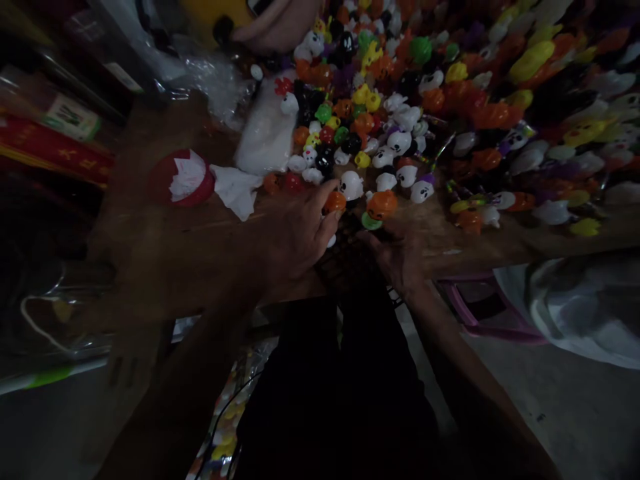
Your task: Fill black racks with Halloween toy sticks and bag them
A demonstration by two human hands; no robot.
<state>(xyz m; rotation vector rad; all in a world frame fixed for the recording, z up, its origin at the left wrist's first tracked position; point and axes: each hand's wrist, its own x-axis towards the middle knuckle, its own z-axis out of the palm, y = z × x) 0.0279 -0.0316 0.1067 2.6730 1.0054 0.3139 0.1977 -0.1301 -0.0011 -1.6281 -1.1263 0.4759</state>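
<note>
A small, round, orange pumpkin-faced toy (pixel 334 202), glossy like plastic, sits between thumb and index finger of the left hand (pixel 299 233), in a light pinching grip. Just beside the right hand (pixel 400 257), whose grip I cannot tell in the gloom, is a second orange pumpkin toy (pixel 382 204) above a green disc (pixel 371 222). Smooth curves could slip from a loose pinch and roll among glossy white ghost-like figures (pixel 351 185) on the brown wooden worktop (pixel 190 257).

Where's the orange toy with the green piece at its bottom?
In the head view, the orange toy is just right of centre, close by the right hand, with white toys just beyond it.
</note>
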